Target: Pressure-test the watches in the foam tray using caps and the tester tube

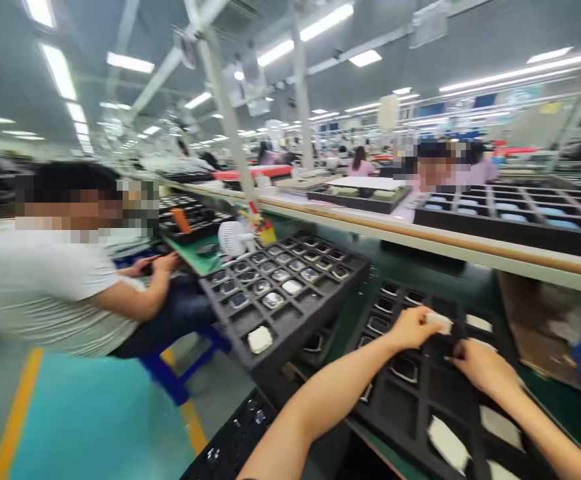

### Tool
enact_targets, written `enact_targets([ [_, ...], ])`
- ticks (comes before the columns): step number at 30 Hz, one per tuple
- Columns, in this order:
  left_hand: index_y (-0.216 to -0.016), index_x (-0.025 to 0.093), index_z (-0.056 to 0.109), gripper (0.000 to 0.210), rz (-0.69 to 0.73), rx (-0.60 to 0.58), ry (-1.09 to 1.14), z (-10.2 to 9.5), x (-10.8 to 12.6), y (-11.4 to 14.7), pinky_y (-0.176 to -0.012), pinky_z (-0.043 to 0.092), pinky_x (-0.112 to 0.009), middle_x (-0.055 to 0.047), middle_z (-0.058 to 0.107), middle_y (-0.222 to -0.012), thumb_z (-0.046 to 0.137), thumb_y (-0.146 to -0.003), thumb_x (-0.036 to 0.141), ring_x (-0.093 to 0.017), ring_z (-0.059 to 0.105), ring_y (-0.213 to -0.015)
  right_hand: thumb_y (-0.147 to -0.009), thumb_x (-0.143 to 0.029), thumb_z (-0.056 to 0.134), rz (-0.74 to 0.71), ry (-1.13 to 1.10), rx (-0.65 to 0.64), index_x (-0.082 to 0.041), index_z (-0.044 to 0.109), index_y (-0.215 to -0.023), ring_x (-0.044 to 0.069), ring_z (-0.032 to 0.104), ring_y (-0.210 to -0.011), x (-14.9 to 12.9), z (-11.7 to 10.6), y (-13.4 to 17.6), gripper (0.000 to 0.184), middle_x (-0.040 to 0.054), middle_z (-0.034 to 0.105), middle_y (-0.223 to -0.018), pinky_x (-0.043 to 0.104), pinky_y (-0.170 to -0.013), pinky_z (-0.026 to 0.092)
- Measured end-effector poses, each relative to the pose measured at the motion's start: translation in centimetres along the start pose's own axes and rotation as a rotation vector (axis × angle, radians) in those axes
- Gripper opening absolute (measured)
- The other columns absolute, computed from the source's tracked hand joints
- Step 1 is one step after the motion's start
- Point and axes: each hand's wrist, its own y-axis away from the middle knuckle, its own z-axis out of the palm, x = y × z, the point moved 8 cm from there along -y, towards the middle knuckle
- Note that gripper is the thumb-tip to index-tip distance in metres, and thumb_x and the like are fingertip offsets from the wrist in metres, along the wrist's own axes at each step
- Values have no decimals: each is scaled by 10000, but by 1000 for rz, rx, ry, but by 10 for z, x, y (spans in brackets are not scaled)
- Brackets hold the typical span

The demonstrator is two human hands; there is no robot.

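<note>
My left hand (pixel 413 327) is closed in a pinch on a small white pad (pixel 440 323) above the black compartment tray (pixel 423 393) on the right. Over the same tray, my right hand (pixel 488 367) has its fingers curled together; what they hold, if anything, is too small to make out. Just behind its knuckles a pale pad lies partly hidden. Dark-faced pieces with light rims (pixel 404 368) fill compartments on the tray's left side. More white pads (pixel 449 445) rest in compartments toward the front and right.
Left of my arm, a stack of black foam trays (pixel 290 320) holds shiny pieces and one white pad (pixel 260 340). A co-worker in a light shirt (pixel 45 287) sits beyond it. A raised shelf (pixel 420 243) crosses behind, bearing another compartment tray (pixel 515 233). A small white fan (pixel 233 238) stands nearby.
</note>
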Motion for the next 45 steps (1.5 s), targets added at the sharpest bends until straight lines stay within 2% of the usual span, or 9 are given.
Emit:
enact_targets([
  [2,-1022,130,605,206,-25,16,-25,1,-3,-3,-711,543,-355,-50,647,-959,589,-868,266,-168,636,-804,-349,-30,761,-18,-156,65,-227,558,-383,109,378,-296,17,0,-5,285,-40,477,-342,188,-348,190],
  [6,-1058,126,585,213,-27,20,-37,5,-2,-4,-645,553,-313,-44,647,-927,566,-885,248,-146,639,-740,-437,-141,792,103,-373,98,-230,634,-476,142,447,-309,42,1,3,186,-3,563,-412,212,-323,265],
  [11,-1072,134,583,239,109,-33,-77,11,12,7,-734,541,-373,-64,636,-1012,568,-881,277,-181,634,-848,-647,-264,689,72,-696,148,-194,657,-580,214,622,-438,25,-11,22,102,90,672,-532,289,-393,442],
  [14,-1052,141,597,230,221,-94,-117,15,21,13,-819,508,-423,-70,631,-1052,570,-877,289,-207,615,-939,-673,-290,680,67,-687,286,-137,654,-662,234,685,-584,25,-21,27,155,102,696,-629,334,-568,539],
  [18,-996,143,617,201,318,-165,-186,21,26,11,-852,484,-436,-62,642,-1016,578,-871,295,-205,609,-940,-781,-270,597,-15,-601,425,-139,693,-811,201,686,-691,23,-34,31,165,91,711,-767,329,-684,546],
  [23,-991,145,626,206,372,-191,-249,28,23,10,-821,495,-418,-54,657,-973,591,-862,301,-193,622,-890,-794,-168,566,-215,-458,426,-205,731,-862,191,642,-814,0,-41,39,182,65,690,-860,325,-776,514],
  [29,-997,147,625,211,397,-177,-291,28,21,10,-808,502,-407,-52,661,-960,588,-864,307,-188,627,-874,-835,-171,535,-350,-404,373,-201,712,-895,191,626,-830,-14,-37,41,190,67,670,-861,330,-775,515],
  [38,-975,138,629,216,430,-216,-302,33,25,15,-784,510,-395,-47,666,-934,595,-859,317,-184,632,-852,-810,-156,566,-354,-420,372,-188,710,-820,172,649,-720,-13,-38,40,148,56,692,-799,289,-630,537],
  [45,-963,136,628,214,380,-223,-263,32,24,13,-745,519,-373,-43,659,-917,586,-865,321,-176,630,-820,-819,-169,560,-369,-418,349,-177,704,-816,177,642,-736,-17,-39,43,144,67,683,-806,293,-632,530],
])
